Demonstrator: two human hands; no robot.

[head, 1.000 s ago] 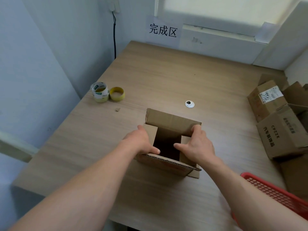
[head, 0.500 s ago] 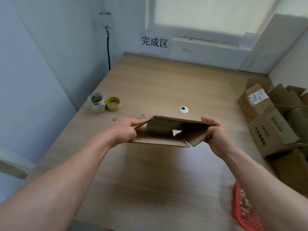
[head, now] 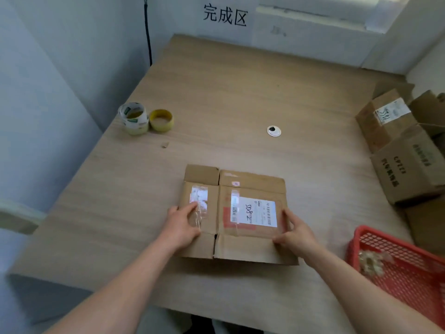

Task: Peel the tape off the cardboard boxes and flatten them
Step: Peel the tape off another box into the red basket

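A flattened cardboard box (head: 240, 247) lies on the wooden table (head: 240, 97), flaps spread out. It carries a white shipping label (head: 255, 210) and patches of clear tape (head: 198, 196). My left hand (head: 181, 225) presses flat on the box's left panel, fingers over the tape. At the box's right edge my right hand (head: 295, 233) holds the cardboard, fingers on top. More boxes, still folded up (head: 409, 150), are stacked at the table's right side.
Two tape rolls (head: 147, 120) sit at the left edge of the table. A white round cap (head: 273, 130) lies mid-table. A red plastic basket (head: 404, 268) with tape scraps stands at the front right. A wall sign (head: 225, 15) hangs at the back.
The box stood open on the table, then was lifted and squeezed flat between both hands. Now it lies flat on the table with both hands pressing on it.
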